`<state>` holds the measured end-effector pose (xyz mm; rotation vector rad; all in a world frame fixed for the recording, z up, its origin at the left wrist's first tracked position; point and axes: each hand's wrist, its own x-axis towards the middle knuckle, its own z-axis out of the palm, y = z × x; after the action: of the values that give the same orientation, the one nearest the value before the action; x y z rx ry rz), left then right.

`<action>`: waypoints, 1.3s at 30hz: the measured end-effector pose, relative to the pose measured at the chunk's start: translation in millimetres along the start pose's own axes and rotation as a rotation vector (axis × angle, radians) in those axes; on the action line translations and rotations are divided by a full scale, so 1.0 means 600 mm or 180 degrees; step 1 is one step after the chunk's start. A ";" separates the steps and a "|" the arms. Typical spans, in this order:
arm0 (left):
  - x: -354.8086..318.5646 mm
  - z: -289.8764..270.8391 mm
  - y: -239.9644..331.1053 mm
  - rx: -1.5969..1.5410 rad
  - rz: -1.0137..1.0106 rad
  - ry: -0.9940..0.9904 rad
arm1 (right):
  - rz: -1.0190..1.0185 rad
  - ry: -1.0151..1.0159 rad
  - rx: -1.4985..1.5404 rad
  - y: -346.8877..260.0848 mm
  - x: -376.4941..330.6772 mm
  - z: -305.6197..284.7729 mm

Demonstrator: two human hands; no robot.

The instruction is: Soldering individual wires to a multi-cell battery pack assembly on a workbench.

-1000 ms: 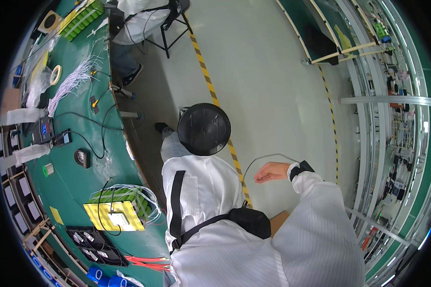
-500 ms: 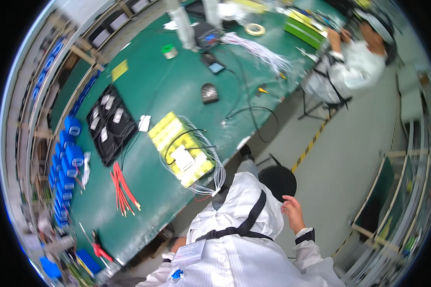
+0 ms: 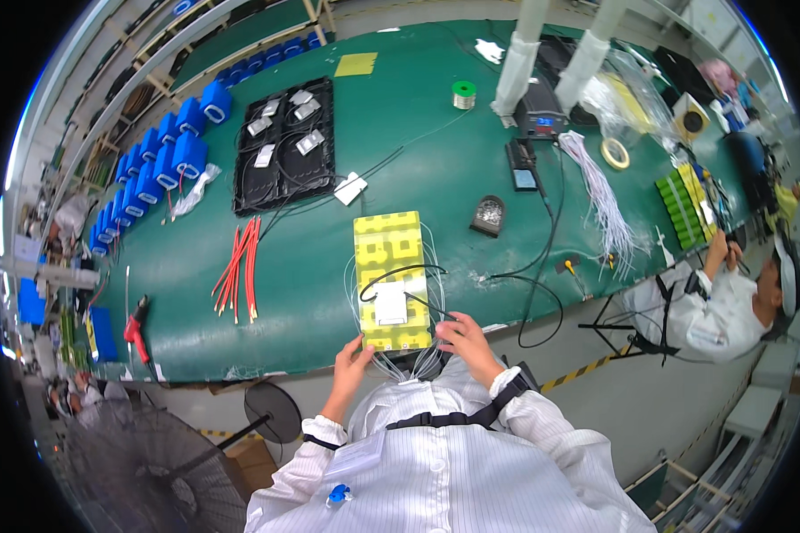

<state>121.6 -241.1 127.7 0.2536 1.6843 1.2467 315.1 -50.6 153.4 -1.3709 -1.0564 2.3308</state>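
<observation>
Item: yellow battery pack [image 3: 390,277], flat on the green worktop [image 3: 436,133] at its near edge, long axis running near to far, a white card on its near half and thin white wires [image 3: 398,366] spilling off its near end toward the person. Left hand [image 3: 353,366]: at the pack's near left corner, fingers loosely curled against its edge; whether the grip is closed on anything cannot be told. Right hand [image 3: 468,345]: at the near right corner, fingertips pinched around the end of a black cable [image 3: 400,271] that loops across the top of the pack. Nearby: red wire lengths [image 3: 240,266] to the left, a black tray [image 3: 284,147] of small parts farther off, blue cells [image 3: 164,160] in a row at far left, a red hand tool [image 3: 136,325] at near left, a bundle of white leads [image 3: 600,200] to the right, a seated co-worker [image 3: 724,306] at the right end. Handling note, as judgement: the pack is best steadied at its corner with the left hand while the right guides the cable end, keeping the pinch close to the tip, the loop free of the white wires, and no pull placed on those thin wires at the edge.
</observation>
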 end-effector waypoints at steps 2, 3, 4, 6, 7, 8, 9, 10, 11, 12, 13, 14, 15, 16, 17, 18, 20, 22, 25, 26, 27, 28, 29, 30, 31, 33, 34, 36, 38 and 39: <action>-0.008 0.017 0.005 -0.0004 0.0211 0.0161 | 0.0215 0.0019 0.0153 -0.010 0.010 0.015; -0.012 0.025 0.007 -0.0019 0.0179 0.0227 | 0.0378 0.0106 0.0339 -0.011 0.013 0.019; -0.018 0.036 0.019 -0.0191 0.0075 0.0299 | 0.0638 -0.0079 0.0692 -0.012 0.014 0.021; -0.023 0.048 0.023 -0.0372 -0.0052 0.0412 | 0.0680 -0.0330 0.0798 -0.017 0.014 0.020; -0.021 0.052 0.021 -0.0428 0.0011 0.0448 | 0.0668 -0.0556 0.0922 -0.023 0.014 0.022; -0.021 0.054 0.020 -0.0481 0.0076 0.0477 | 0.0707 -0.0583 0.0907 -0.027 0.015 0.026; -0.021 0.056 0.019 -0.0490 0.0060 0.0515 | 0.0702 -0.0619 0.0885 -0.031 0.015 0.031; -0.022 0.056 0.021 -0.0459 0.0075 0.0499 | 0.0693 -0.0647 0.0862 -0.035 0.016 0.032; -0.022 0.060 0.021 -0.0428 0.0088 0.0477 | 0.0720 -0.0654 0.0849 -0.042 0.019 0.029; -0.020 0.066 0.020 -0.0442 0.0070 0.0493 | 0.0821 -0.0684 0.0848 -0.049 0.023 0.027; -0.022 0.076 0.020 -0.0481 0.0083 0.0574 | 0.0925 -0.0709 0.0844 -0.056 0.026 0.023; -0.023 0.087 0.019 -0.0521 0.0096 0.0650 | 0.0950 -0.0701 0.0830 -0.060 0.031 0.016; -0.023 0.101 0.017 -0.0539 0.0074 0.0654 | 0.0886 -0.0664 0.0745 -0.065 0.037 0.005; -0.024 0.120 0.021 -0.0473 0.0083 0.0653 | 0.0814 -0.0634 0.0661 -0.073 0.043 -0.005; -0.025 0.135 0.023 -0.0407 0.0096 0.0672 | 0.0835 -0.0646 0.0642 -0.090 0.047 -0.009; -0.027 0.145 0.022 -0.0426 0.0070 0.0545 | 0.0768 -0.0731 0.0464 -0.111 0.048 -0.016; -0.027 0.165 0.018 -0.0442 0.0130 0.0398 | 0.0598 -0.0741 0.0279 -0.136 0.058 -0.030; -0.031 0.186 0.037 -0.0678 0.0161 0.0079 | 0.0484 -0.0739 0.0194 -0.146 0.075 -0.056; -0.012 0.178 0.066 0.0648 0.0283 0.0864 | 0.0176 -0.0525 0.0164 -0.145 0.075 -0.083; -0.001 0.172 0.088 0.0857 0.0483 0.1435 | -0.0117 -0.0339 -0.0021 -0.138 0.075 -0.090; 0.015 0.174 0.112 0.0839 0.0508 0.1443 | -0.0410 -0.0149 -0.0206 -0.129 0.074 -0.097; 0.031 0.172 0.142 0.1257 0.1193 0.1456 | -0.0518 -0.0043 -0.0162 -0.119 0.070 -0.102; 0.049 0.171 0.167 0.1678 0.1868 0.1464 | -0.0531 -0.0083 -0.0189 -0.113 0.064 -0.107; 0.055 0.184 0.206 0.1835 0.2085 0.1349 | -0.0292 -0.0025 0.0160 -0.112 0.054 -0.109; 0.070 0.194 0.231 0.1915 0.2275 0.1209 | -0.0037 0.0083 0.0429 -0.106 0.049 -0.105; 0.097 0.193 0.263 0.0838 0.1162 0.0291 | 0.0029 0.0062 0.0258 -0.092 0.042 -0.110; 0.097 0.190 0.283 0.0555 0.0972 0.0444 | 0.0030 0.0026 0.0202 -0.090 0.038 -0.110; 0.086 0.155 0.285 0.0032 0.1010 0.0937 | 0.0079 -0.0049 0.0223 -0.084 0.032 -0.110; 0.060 0.110 0.262 -0.1000 0.1264 0.1636 | 0.0077 -0.0146 0.0250 -0.078 0.025 -0.107; 0.038 0.075 0.240 -0.1306 0.1215 0.1765 | 0.0049 -0.0214 0.0269 -0.073 0.018 -0.103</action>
<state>93.7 -133.7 232.9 -0.0330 1.8297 2.0574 354.4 15.0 157.9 -1.2829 -0.9568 2.4188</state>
